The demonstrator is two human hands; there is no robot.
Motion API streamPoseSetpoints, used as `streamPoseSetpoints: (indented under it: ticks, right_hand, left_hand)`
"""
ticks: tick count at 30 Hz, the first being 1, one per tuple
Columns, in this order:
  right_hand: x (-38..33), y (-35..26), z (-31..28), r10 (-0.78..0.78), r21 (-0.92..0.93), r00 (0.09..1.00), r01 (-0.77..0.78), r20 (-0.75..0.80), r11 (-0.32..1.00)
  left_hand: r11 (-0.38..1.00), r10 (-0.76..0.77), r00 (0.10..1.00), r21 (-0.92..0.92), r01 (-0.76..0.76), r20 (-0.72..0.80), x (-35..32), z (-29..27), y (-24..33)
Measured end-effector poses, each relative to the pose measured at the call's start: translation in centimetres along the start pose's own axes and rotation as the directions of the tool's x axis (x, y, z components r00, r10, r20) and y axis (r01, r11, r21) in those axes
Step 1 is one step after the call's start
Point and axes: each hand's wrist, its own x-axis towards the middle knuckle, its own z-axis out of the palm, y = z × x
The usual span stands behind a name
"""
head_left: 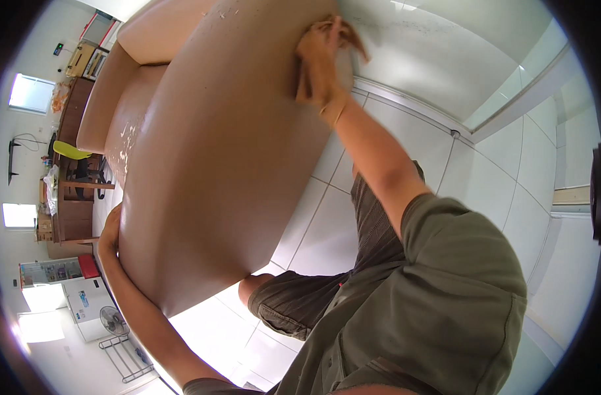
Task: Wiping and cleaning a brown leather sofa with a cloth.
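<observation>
A person is leaning over a large tan leather-look sofa [215, 164], seen from above through a wide, bending lens. The sofa is filling the upper left and middle of the view. Its long axis is running from the lower left, near the person's body, up toward the top middle, where it is meeting the white wall [432, 59]. Its broad, smooth back panel is facing the camera, and the rounded armrest and seat are curving away to the upper left. The covering is looking worn: pale flakes are showing where the surface is peeling along the seat edge at the left and near the top edge.

The right hand [323, 62] is reaching up to the sofa's far top edge beside the wall, its fingers curling over that edge and gripping it. The left hand [109, 234] is pressing against the sofa's near left side; its fingers are hidden behind the sofa, so it cannot be told whether this grip is closed around anything.

The person is wearing an olive green shirt and dark shorts, with one knee bending over the glossy white tiled floor [313, 230]. At the far left, small and distorted, a wooden desk [73, 210] is standing near a white floor fan [112, 322].
</observation>
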Motion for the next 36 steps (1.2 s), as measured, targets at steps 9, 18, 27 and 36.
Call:
streamPoseSetpoints:
  ticks: [9,18,27,36]
  right_hand:
    - [-2.9,-10.6,-4.4,-0.099,-0.706,0.921,0.355,0.377,0.612]
    - [-6.0,-6.7,1.0,-0.846,0.654,0.471,0.563,0.248,0.505]
    - [8.7,-3.1,0.1,-0.299,0.325,0.921,0.37,-0.248,0.87]
    - [-2.1,-16.8,-5.2,-0.927,0.534,0.366,0.768,0.086,0.352]
  left_hand:
    - [0.995,-0.091,0.996,0.039,0.091,-0.014,-1.5,0.7,1.2]
    - [0.989,-0.094,0.996,0.115,0.093,0.009,-0.8,1.0,1.0]
    - [0.993,-0.1,0.995,0.071,0.1,-0.002,0.3,1.0,1.4]
    - [0.993,-0.108,0.994,0.05,0.107,0.02,2.1,-1.9,-3.9]
